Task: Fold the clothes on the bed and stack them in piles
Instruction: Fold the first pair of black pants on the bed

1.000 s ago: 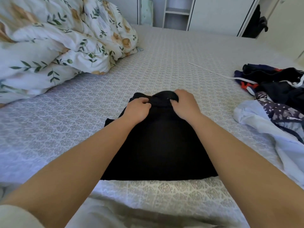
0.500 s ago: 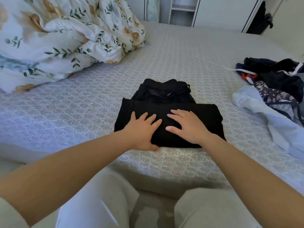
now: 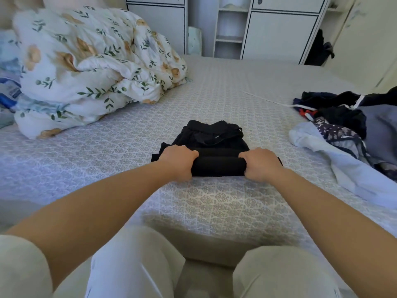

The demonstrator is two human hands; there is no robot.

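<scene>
Black trousers [image 3: 217, 147], near the bed's [image 3: 214, 203] front edge, are gripped at the folded near end by left hand [image 3: 179, 161] and right hand [image 3: 258, 164]; another fold toward the waistband is judged next.

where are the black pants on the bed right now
In the head view the black pants lie mid-bed near its front edge, near fold gripped by the left hand and right hand, unfolded clothes pile to their right.
</scene>
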